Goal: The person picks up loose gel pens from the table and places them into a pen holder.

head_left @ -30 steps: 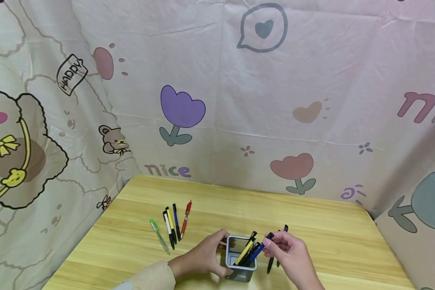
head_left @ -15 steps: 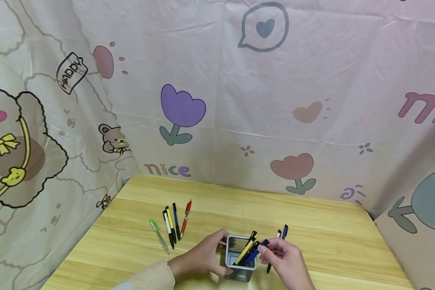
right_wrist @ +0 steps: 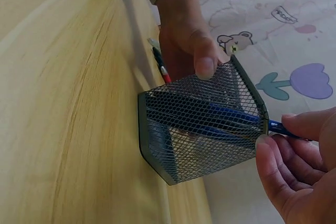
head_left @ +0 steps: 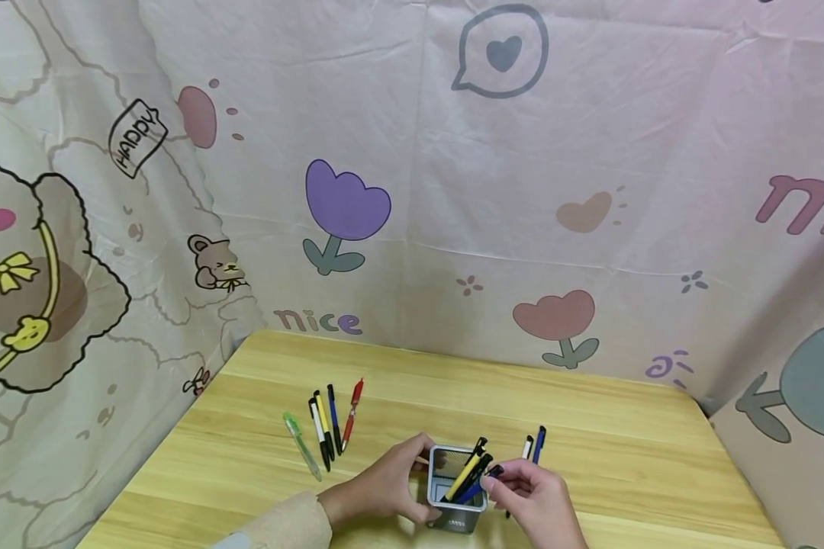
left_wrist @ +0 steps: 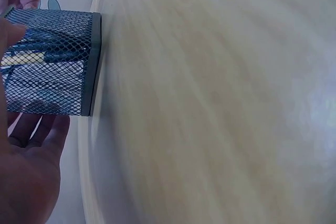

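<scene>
A square mesh pen holder [head_left: 456, 523] stands upright on the table with yellow, black and blue pens leaning inside it. My left hand [head_left: 387, 482] grips it from the left, fingers behind and thumb [right_wrist: 205, 64] on the mesh. At its right rim my right hand [head_left: 539, 499] pinches the top end of a blue pen [right_wrist: 275, 126] between thumb and fingers. Most of that pen's body is inside the holder and shows through the mesh in the right wrist view. In the left wrist view the holder [left_wrist: 50, 85] sits between the left thumb and fingers.
Left on the wooden table [head_left: 412, 381] lie a green pen [head_left: 302, 447], a white pen [head_left: 319, 433], a yellow pen [head_left: 323, 419], a blue pen [head_left: 334, 419] and a red pen [head_left: 352, 415]. Beyond the right hand lie a white pen [head_left: 528, 448] and another blue pen [head_left: 539, 444].
My right hand has moved down and to the left, and the blue pen it pinches has sunk deeper into the pen holder. The left hand keeps its grip in place.
</scene>
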Motion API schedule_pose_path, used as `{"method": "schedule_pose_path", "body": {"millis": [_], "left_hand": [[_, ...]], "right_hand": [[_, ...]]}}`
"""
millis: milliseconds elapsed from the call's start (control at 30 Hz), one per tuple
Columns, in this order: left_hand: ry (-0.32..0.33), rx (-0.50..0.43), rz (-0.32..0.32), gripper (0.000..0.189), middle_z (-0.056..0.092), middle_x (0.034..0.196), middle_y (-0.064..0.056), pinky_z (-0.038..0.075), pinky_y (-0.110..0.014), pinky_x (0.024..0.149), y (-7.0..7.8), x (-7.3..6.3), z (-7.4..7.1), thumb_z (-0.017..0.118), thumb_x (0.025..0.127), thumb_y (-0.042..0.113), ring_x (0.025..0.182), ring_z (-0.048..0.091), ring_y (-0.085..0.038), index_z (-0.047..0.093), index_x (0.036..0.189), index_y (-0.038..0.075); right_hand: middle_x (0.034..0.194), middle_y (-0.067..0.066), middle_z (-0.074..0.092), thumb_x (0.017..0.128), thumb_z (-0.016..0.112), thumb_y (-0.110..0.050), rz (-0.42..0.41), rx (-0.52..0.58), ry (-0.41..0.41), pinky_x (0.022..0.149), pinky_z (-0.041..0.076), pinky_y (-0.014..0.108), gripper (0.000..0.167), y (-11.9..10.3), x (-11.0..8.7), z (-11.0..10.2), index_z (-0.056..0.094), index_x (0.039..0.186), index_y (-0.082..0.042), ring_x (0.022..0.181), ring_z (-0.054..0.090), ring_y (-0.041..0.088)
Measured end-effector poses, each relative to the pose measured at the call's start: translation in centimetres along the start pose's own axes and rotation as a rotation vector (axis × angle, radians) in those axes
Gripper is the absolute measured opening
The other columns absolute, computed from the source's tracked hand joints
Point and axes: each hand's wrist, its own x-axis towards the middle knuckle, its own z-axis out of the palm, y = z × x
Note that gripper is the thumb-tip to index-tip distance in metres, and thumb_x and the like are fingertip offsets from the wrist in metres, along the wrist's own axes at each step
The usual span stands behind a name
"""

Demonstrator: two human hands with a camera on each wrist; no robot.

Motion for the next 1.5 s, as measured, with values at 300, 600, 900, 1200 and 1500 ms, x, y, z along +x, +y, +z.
{"method": "schedule_pose_path", "body": {"millis": [300, 600, 900, 1200, 1500], "left_hand": [[0.004, 0.007, -0.010, 0.064, 0.065, 0.130, -0.012, 0.055, -0.023, 0.106, -0.1, 0.0, 0.1, 0.086, 0.075, 0.013, 0.124, 0.066, -0.018, 0.051, 0.128, 0.011], [0.006, 0.000, -0.009, 0.063, 0.065, 0.130, -0.012, 0.055, -0.023, 0.106, -0.1, -0.1, 0.1, 0.086, 0.075, 0.012, 0.124, 0.065, -0.018, 0.051, 0.127, 0.011], [-0.001, -0.008, -0.006, 0.063, 0.064, 0.130, -0.011, 0.055, -0.023, 0.106, -0.2, 0.0, 0.0, 0.086, 0.075, 0.012, 0.124, 0.065, -0.018, 0.051, 0.127, 0.011], [-0.003, -0.021, -0.013, 0.063, 0.064, 0.130, -0.012, 0.055, -0.022, 0.106, -0.2, 0.0, 0.0, 0.087, 0.076, 0.012, 0.124, 0.066, -0.020, 0.050, 0.127, 0.010], [-0.002, -0.010, -0.017, 0.063, 0.064, 0.130, -0.013, 0.055, -0.023, 0.106, -0.3, 0.1, 0.0, 0.088, 0.076, 0.014, 0.124, 0.066, -0.020, 0.051, 0.127, 0.010]], "right_hand": [[0.080, 0.004, 0.073, 0.082, 0.086, -0.015, -0.039, -0.055, 0.006, 0.057, 0.057, 0.020, 0.019, 0.1, 0.0, 0.3, 0.074, 0.092, -0.004, 0.065, 0.063, 0.005], [0.085, 0.003, 0.072, 0.081, 0.088, -0.021, -0.026, -0.070, 0.005, 0.064, 0.059, 0.020, 0.026, 0.1, -0.1, 0.2, 0.074, 0.096, -0.006, 0.071, 0.065, 0.006], [0.101, 0.004, 0.075, 0.090, 0.080, -0.027, -0.038, -0.007, 0.041, 0.076, 0.061, 0.019, 0.030, 0.0, 0.0, -0.5, 0.074, 0.112, -0.007, 0.085, 0.070, 0.005], [0.107, 0.005, 0.076, 0.098, 0.069, -0.040, -0.091, -0.102, 0.096, 0.081, 0.059, 0.015, 0.037, 0.4, 2.0, -2.1, 0.073, 0.119, -0.009, 0.092, 0.070, 0.006], [0.111, 0.009, 0.075, 0.097, 0.073, -0.033, -0.116, -0.282, 0.132, 0.085, 0.059, 0.016, 0.045, 1.4, 5.3, -3.6, 0.068, 0.126, 0.001, 0.100, 0.070, 0.016]]}}
